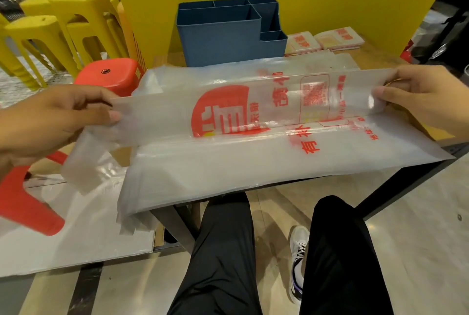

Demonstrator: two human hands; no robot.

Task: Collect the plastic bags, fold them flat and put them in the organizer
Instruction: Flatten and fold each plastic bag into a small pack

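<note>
Plastic bag point(228, 109), thin, light and slippery, is pinched at both ends by the left hand point(58, 121) and the right hand point(426, 101), best held near its edges.

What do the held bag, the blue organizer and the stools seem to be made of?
Held bag: thin glossy plastic film; the stack beneath shows through it. Blue organizer: probably rigid moulded plastic, matte, with thin even walls. Yellow stools and red stool: likely moulded plastic, smooth with a slight sheen.

A small eatery or takeaway shop: stacked yellow plastic stools point(63, 35) upper left, a yellow promotional sign point(317, 10) behind, printed carrier bags point(253, 149) piled on the worktop point(375, 57).
</note>
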